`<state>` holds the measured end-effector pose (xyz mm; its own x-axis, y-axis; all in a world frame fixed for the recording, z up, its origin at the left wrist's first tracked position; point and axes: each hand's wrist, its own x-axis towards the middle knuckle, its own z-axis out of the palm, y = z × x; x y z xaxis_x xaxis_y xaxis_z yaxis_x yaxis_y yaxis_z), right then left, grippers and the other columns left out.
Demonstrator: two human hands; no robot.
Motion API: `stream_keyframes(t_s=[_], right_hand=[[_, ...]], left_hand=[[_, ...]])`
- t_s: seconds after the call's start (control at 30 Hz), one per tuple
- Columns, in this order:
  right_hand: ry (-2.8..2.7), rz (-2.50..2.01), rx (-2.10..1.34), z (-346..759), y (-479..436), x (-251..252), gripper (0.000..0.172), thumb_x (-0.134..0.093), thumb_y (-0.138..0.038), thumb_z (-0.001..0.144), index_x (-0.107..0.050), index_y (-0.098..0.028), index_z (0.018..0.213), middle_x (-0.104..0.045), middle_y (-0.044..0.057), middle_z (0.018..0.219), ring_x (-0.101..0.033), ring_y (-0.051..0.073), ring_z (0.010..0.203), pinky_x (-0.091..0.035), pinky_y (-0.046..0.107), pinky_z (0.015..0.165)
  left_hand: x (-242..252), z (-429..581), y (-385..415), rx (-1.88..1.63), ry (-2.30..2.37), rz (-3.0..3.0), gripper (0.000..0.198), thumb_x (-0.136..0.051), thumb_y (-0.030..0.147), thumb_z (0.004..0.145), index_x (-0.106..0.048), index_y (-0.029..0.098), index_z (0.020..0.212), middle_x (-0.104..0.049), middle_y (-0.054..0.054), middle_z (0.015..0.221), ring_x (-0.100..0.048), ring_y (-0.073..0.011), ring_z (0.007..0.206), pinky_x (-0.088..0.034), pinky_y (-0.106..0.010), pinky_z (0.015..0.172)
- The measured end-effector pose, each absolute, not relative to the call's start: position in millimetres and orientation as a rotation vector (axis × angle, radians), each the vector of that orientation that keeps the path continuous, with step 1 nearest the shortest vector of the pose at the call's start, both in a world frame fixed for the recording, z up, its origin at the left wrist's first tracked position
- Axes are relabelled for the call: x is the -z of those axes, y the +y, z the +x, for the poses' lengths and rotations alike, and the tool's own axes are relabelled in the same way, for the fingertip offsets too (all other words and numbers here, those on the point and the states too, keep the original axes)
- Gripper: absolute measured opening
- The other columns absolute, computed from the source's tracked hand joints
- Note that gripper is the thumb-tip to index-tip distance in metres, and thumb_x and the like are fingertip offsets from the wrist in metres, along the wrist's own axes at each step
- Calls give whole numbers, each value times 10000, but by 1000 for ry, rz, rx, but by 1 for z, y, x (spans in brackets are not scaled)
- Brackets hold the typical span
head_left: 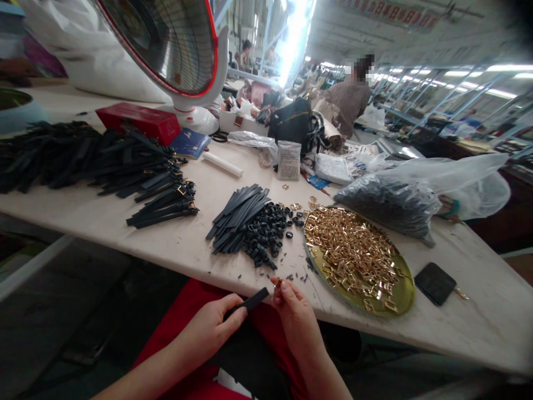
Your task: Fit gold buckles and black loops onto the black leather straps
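Note:
My left hand (pixel 225 322) pinches a flat black strap (pixel 255 300) between thumb and fingers, its free end pointing right. Close beside that end, my right hand (pixel 293 311) is closed on a small gold buckle (pixel 278 283); strap and buckle look slightly apart. Both hands are over my lap at the table's front edge. Just beyond them lie a stack of loose black straps (pixel 237 214) and a heap of small black loops (pixel 270 230). A round tray (pixel 402 303) heaped with gold buckles (pixel 353 250) stands to the right.
Black straps with buckles (pixel 162 205) are piled along the left. Behind them stand a red box (pixel 139 122) and a round heater (pixel 166 44). A plastic bag of dark pieces (pixel 387 200) lies behind the tray, and a dark phone-like object (pixel 435 283) to its right. A person (pixel 350 103) is farther back.

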<state>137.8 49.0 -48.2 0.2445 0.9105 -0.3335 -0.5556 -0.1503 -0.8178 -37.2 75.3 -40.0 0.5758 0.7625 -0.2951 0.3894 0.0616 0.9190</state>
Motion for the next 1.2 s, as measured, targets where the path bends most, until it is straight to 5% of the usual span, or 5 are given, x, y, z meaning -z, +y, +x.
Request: stream_keyframes(t_s=[0.3, 0.53, 0.73, 1.0, 1.2], right_hand=[[-232, -1034, -1543, 139, 51, 55, 290, -753, -317, 644, -638, -144, 847, -463, -57, 526, -368, 20, 439, -301, 121, 414], [-302, -1087, -1579, 120, 45, 67, 310, -682, -410, 710, -633, -138, 848, -426, -72, 481, -335, 25, 423, -262, 144, 423], [-720, -1344, -1271, 114, 42, 66, 240, -642, -378, 740, -608, -167, 850, -565, -11, 707, -520, 133, 697, -418, 240, 686], [-527, -1267, -1464, 114, 41, 72, 263, -529, -429, 804, -495, -173, 751, -443, -43, 597, -372, 83, 509, -337, 208, 497], [-1173, -1542, -789, 114, 28, 61, 173, -522, -317, 810, -523, -181, 702, -512, -4, 682, -464, 132, 645, -371, 247, 609]], left_hand=[[44, -28, 85, -324, 953, 1525, 293, -404, 407, 837, -533, 152, 774, -425, 50, 637, -397, -107, 585, -310, -198, 527], [38, -26, 95, -295, 931, 1696, 250, -385, 318, 850, -567, 171, 763, -569, 17, 721, -517, -139, 681, -358, -214, 636], [37, -17, 96, -392, 917, 1511, 173, -441, 285, 787, -525, 155, 864, -550, 4, 762, -497, -139, 698, -380, -216, 626], [50, -17, 92, -394, 889, 1310, 213, -429, 329, 801, -504, 155, 703, -494, 44, 573, -440, -96, 546, -338, -196, 544], [43, -19, 79, -370, 1011, 1375, 187, -447, 313, 785, -462, 174, 661, -474, 62, 557, -391, -85, 482, -288, -196, 470]])
